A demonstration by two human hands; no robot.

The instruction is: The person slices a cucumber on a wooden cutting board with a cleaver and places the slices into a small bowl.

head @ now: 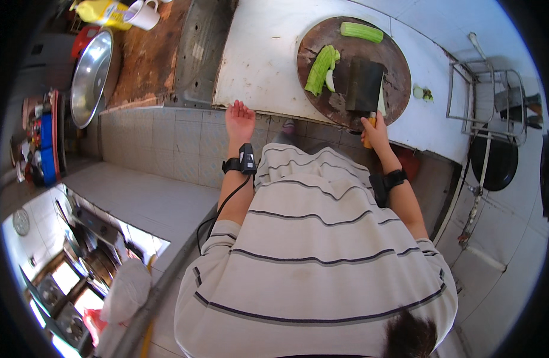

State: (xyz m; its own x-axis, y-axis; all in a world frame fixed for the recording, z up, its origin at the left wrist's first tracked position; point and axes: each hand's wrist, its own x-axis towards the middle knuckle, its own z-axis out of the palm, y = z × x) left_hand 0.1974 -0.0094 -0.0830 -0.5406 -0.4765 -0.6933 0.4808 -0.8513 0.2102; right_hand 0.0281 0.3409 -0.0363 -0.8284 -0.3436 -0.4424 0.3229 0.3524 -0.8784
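My right hand (376, 132) grips the wooden handle of a cleaver (365, 85), whose broad dark blade lies over the round wooden chopping board (314, 36). A pale green slice (382, 100) shows along the blade's right edge, partly hidden by it. Left of the blade are cut pieces of a ridged green gourd (320, 71) and a whitish slice (330, 81). Another length of gourd (361, 32) rests at the board's far side. My left hand (240, 121) holds nothing; it hovers by the counter's front edge, palm up, fingers slightly curled.
The board stands on a white counter (261, 58). Small green trimmings (423, 93) lie right of it, near a wire rack (484, 96) on the wall. To the left are a metal basin (92, 79), a white mug (143, 15) and a yellow bottle (102, 12).
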